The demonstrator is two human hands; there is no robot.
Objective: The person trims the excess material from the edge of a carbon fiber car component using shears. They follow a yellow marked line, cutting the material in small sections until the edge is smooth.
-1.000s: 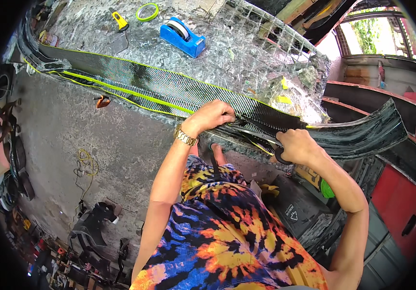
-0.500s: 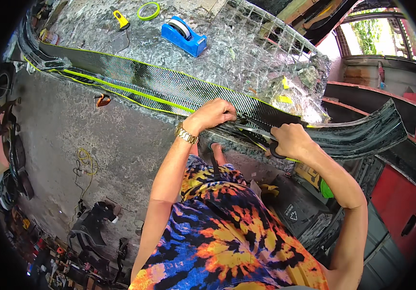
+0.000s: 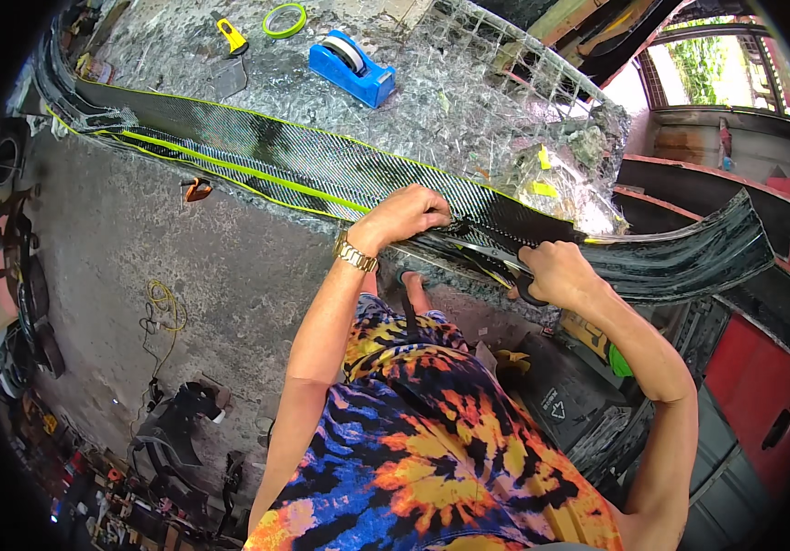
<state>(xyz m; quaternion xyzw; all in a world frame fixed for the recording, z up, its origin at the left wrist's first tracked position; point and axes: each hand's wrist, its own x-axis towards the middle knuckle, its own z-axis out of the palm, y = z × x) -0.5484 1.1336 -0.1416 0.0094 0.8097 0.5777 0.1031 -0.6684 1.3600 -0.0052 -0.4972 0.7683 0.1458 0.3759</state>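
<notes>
A long strip of black woven carbon-fibre cloth [image 3: 321,156] with bright green tape along its edges lies in a long, dark curved mould [image 3: 689,262]. My left hand [image 3: 406,217], with a gold watch at the wrist, is closed at the near edge of the cloth. Its fingertips pinch there, apparently on the cloth edge. To the right, my right hand [image 3: 562,274] grips the dark handles of scissors [image 3: 489,252]. Their metal blades point left toward my left hand, along the cloth's near edge. How far the blades are apart is hard to tell.
Upon the worktable [image 3: 450,92] rest a blue tape dispenser [image 3: 352,70], a yellow-handled scraper [image 3: 230,37] and a green tape roll [image 3: 284,20]. An orange clamp [image 3: 197,190] hangs at the table's near edge. A yellow cable [image 3: 165,308] lies on the floor.
My right hand and the scissors have shifted slightly right and toward me. My left hand stays almost in place, still closed at the cloth edge.
</notes>
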